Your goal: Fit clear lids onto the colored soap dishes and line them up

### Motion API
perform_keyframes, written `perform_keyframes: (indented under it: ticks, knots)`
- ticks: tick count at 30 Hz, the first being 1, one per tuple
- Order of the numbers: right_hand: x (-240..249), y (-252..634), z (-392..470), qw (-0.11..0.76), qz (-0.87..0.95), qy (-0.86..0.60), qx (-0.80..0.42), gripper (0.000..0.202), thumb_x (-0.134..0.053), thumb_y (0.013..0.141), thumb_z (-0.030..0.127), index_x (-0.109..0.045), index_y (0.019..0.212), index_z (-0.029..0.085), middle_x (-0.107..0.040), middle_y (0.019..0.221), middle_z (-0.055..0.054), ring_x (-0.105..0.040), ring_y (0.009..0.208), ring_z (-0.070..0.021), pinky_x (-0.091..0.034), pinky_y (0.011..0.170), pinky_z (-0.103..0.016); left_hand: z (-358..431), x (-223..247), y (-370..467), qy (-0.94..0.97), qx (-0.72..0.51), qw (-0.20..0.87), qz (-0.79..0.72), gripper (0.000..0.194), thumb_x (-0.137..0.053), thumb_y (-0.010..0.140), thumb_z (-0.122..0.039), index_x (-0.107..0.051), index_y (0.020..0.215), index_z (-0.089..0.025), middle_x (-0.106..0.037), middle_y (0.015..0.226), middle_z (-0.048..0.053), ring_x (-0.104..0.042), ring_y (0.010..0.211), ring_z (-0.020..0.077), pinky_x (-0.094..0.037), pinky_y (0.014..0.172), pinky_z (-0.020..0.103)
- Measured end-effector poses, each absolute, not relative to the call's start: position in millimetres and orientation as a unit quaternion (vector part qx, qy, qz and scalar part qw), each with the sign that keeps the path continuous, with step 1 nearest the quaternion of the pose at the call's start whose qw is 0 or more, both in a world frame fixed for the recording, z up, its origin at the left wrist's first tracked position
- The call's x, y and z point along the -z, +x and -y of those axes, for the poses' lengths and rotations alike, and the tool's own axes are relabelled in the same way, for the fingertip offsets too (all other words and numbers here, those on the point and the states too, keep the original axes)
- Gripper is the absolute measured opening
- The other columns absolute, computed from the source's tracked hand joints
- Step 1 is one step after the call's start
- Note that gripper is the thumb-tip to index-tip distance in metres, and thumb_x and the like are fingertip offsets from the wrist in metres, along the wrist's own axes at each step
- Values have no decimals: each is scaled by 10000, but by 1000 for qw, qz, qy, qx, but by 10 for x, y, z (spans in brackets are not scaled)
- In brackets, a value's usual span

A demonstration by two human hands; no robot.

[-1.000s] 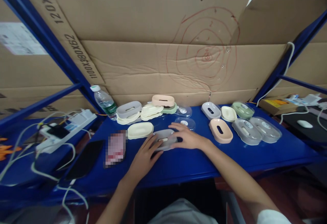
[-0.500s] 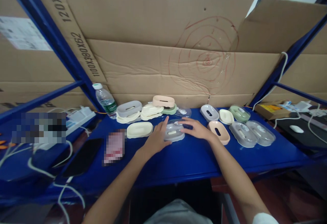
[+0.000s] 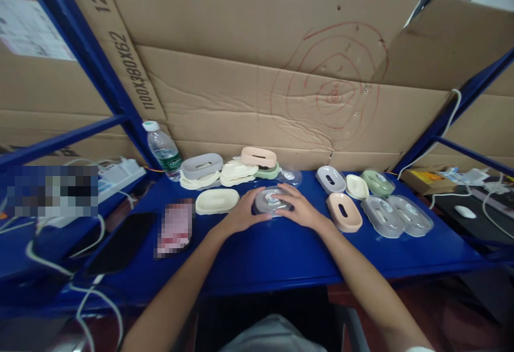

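A grey soap box with a clear lid (image 3: 268, 202) and a round sticker sits in the middle of the table. Around its left side curve the fingers of my left hand (image 3: 244, 210). My right hand (image 3: 299, 206) grips it from the right, fingers over the lid. Just left of my left hand is a cream soap tray (image 3: 217, 201). To the right of my right hand lies a peach soap dish (image 3: 344, 212) with a dark slot. Behind the hands, another peach dish (image 3: 259, 156) rests on a green one (image 3: 268, 171), beside stacked cream trays (image 3: 240, 171).
Lidded grey boxes (image 3: 383, 215), a green lidded box (image 3: 377, 182), a cream tray (image 3: 356, 186) and a lilac dish (image 3: 331, 179) are at right. A water bottle (image 3: 163, 148), grey dish (image 3: 202, 165), phone (image 3: 120, 242) and cables are at left. Cardboard (image 3: 241, 90) stands behind.
Both hands have closed in on the grey soap box from its two sides. Its clear lid now sits squarely under my fingers. The view has tilted slightly.
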State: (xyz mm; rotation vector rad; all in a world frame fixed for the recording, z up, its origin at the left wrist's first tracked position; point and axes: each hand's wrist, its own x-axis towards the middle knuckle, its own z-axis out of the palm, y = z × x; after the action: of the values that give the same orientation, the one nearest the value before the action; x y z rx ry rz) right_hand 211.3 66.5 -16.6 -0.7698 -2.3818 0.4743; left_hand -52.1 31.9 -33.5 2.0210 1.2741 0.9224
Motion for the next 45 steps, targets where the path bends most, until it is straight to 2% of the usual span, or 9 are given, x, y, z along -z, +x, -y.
perform_keyframes:
  ticks: [4,8,13,19,28,31,35,40,45]
  knots:
    - [191,2107,-685,290,897,-284,-177,530,-700,977,502,-646,1445,260,-499,1608,-155,-407,1542,-334,-338,1268,-575,-350,393,-513,744,-360,314,-468,861,-784,857,-542,-399,1570,-251,-545,1528,158,-647,1289,301,-581,1036,461]
    - [146,2211,-729,310,882,-303,-184,512,-686,984,514,-646,1441,287,-526,1580,-131,-471,1500,-316,-394,1239,-533,-305,378,-434,752,-383,287,-454,901,-787,865,-527,-334,1610,-300,-394,1665,129,-469,1487,323,-456,1191,493]
    - [123,2320,-802,306,884,-287,-204,507,-748,933,533,-695,1364,270,-649,1429,-127,-591,1382,-296,-467,1179,-498,-270,371,-347,773,-383,256,-437,807,-791,875,-452,-411,1567,-287,-424,1629,127,-384,1539,331,-316,1280,536]
    - [118,2222,-741,294,895,-268,-202,425,-639,1029,437,-660,1428,290,-614,1512,-99,-509,1473,-274,-398,1240,-510,-334,414,-425,775,-388,238,-440,793,-802,865,-420,-423,1549,-291,-458,1573,123,-424,1504,326,-330,1269,547]
    - [103,2135,-694,279,908,-259,-176,374,-600,1050,380,-680,1404,289,-611,1519,-101,-480,1496,-287,-359,1257,-560,-405,430,-522,772,-386,241,-444,772,-833,828,-426,-483,1499,-278,-520,1515,117,-494,1438,326,-383,1233,544]
    - [114,2158,-696,277,900,-288,-177,510,-664,1007,449,-608,1486,283,-475,1633,-132,-396,1548,-317,-326,1266,-571,-413,435,-522,772,-386,244,-442,770,-830,829,-406,-478,1501,-272,-516,1519,120,-484,1445,325,-367,1243,546]
    - [163,2206,-729,232,897,-316,-206,933,-806,868,561,-386,1643,255,-242,1744,-172,-187,1628,-367,-262,1283,-589,-431,435,-539,778,-383,252,-429,789,-846,800,-377,-485,1492,-263,-523,1517,123,-495,1437,330,-387,1232,543]
    - [194,2226,-768,232,891,-319,-225,930,-826,841,576,-430,1622,263,-367,1691,-165,-297,1595,-356,-321,1267,-550,-451,441,-555,783,-390,253,-414,852,-811,801,-298,-401,1548,-284,-490,1565,128,-510,1440,322,-446,1193,524]
    - [-11,2420,-776,293,867,-371,-160,864,-771,871,626,-463,1602,285,-353,1695,-142,-362,1566,-339,-328,1269,-506,-419,378,-548,776,-408,199,-438,760,-610,897,-186,-299,1585,-269,-417,1600,150,-518,1428,291,-473,1172,512]
